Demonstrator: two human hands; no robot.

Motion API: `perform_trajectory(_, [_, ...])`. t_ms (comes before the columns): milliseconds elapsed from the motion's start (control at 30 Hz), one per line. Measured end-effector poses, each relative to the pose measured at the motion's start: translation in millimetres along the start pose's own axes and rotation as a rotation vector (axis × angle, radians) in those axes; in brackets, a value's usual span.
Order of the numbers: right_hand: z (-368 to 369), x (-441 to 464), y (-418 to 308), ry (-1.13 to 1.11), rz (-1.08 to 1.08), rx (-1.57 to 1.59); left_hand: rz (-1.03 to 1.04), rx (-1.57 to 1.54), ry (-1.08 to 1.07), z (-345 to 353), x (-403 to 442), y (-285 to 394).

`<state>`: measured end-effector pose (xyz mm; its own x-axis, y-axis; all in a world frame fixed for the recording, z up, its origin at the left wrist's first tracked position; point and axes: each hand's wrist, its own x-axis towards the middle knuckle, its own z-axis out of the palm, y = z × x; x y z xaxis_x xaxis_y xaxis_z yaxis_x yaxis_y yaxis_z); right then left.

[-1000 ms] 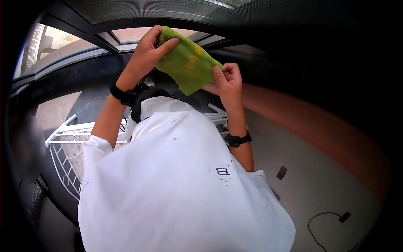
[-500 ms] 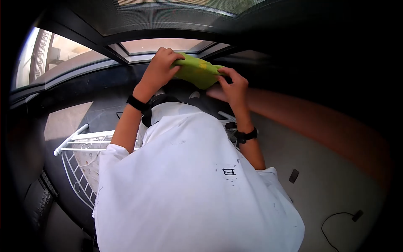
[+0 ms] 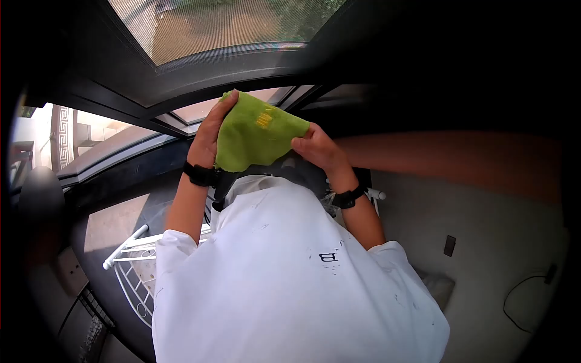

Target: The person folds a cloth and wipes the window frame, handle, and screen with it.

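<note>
A green cloth (image 3: pixel 257 136) with yellow lettering hangs spread between my two hands, in front of the window. My left hand (image 3: pixel 210 130) holds its left edge, with the fingers mostly hidden behind the cloth and one digit showing at the top corner. The right corner is pinched between the thumb and fingers of my right hand (image 3: pixel 319 147). Black bands are on both wrists. The white shirt (image 3: pixel 296 272) fills the view below the hands.
A window with a mesh screen (image 3: pixel 224 27) is ahead. White metal rails (image 3: pixel 134 257) stand at the left. On the grey floor at the right lie a small dark object (image 3: pixel 449 245) and a black cable (image 3: pixel 507 299).
The cloth was folded over half a second ago and now faces me more openly. My left hand has changed its hold along the left edge. The view has tilted up, showing more window.
</note>
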<state>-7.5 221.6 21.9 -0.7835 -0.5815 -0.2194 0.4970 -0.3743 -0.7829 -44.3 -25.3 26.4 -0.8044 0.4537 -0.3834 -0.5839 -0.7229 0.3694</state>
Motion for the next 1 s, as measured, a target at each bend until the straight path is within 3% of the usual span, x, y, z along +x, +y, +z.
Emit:
perform_trajectory(33, [3.4, 3.5, 2.2, -0.024, 0.015, 0.004, 0.021, -0.004, 0.018, -8.5, 1.5, 2.8])
perform_trajectory(100, [9.4, 0.2, 3.6, 0.017, -0.064, 0.168, -0.132, -0.151, -0.136, -22.4, -6.8, 5.9])
perform_trajectory(167, [15.3, 3.3, -5.0, -0.018, -0.075, 0.249, -0.150, -0.180, -0.116, -28.9, -20.0, 0.0])
perform_trajectory(233, [3.2, 8.6, -2.6, 0.172, 0.093, 0.439, -0.174, -0.220, -0.159, -35.3, -20.5, -17.2])
perform_trajectory(300, [-8.0, 9.7, 2.9, 0.172, 0.127, 0.455, -0.140, -0.084, -0.183, -32.3, -23.5, -23.6])
perform_trajectory(367, [-2.4, 1.3, 2.8, 0.024, 0.032, 0.541, -0.103, 0.037, -0.194, -31.2, -23.2, -31.8])
perform_trajectory(433, [15.3, -0.1, -2.2, 0.093, -0.026, 0.470, -0.090, -0.216, -0.153, -37.8, -22.9, -33.9])
perform_trajectory(500, [23.8, -7.8, 2.3, 0.142, 0.107, 0.044, -0.112, -0.219, -0.116, -41.8, -23.2, -36.9])
perform_trajectory(567, [21.9, -11.7, 5.0, 0.186, 0.091, 0.172, -0.236, -0.230, -0.128, -52.0, -22.4, -30.3])
perform_trajectory(600, [23.1, -11.9, 1.4, 0.215, 0.088, 0.279, -0.198, -0.185, -0.209, -49.4, -30.3, -26.3])
perform_trajectory(700, [36.9, -21.0, -14.0, 0.242, 0.014, 0.286, -0.142, -0.020, -0.269, -27.8, -56.0, -25.7])
perform_trajectory(833, [36.0, -27.8, -22.9, 0.178, 0.046, 0.222, -0.112, 0.301, -0.155, -7.7, -58.0, -25.8])
perform_trajectory(1000, [48.8, -35.7, -36.5, 0.131, 0.050, 0.154, -0.012, 0.260, -0.221, 11.9, -67.1, -22.7])
